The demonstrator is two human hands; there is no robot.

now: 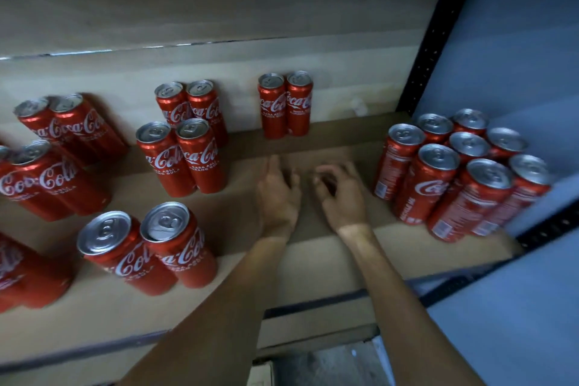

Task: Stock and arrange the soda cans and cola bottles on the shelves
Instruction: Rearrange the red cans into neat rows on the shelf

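Red cola cans stand in pairs on the cardboard-lined shelf point(313, 260). One pair point(285, 105) stands at the back middle, two pairs point(185, 138) sit left of centre, and another pair point(147, 247) is near the front. A tight cluster of several cans point(457, 172) fills the right end. My left hand point(279, 194) and my right hand point(341, 194) hover side by side over the bare shelf between the groups, both empty. The left fingers look relaxed and the right fingers loosely curled, blurred by motion.
More cans point(47, 160) stand at the far left, partly cut off by the frame. A black perforated upright point(438, 41) and a blue wall point(517, 56) bound the shelf on the right. The shelf's front edge point(313, 310) runs below my forearms.
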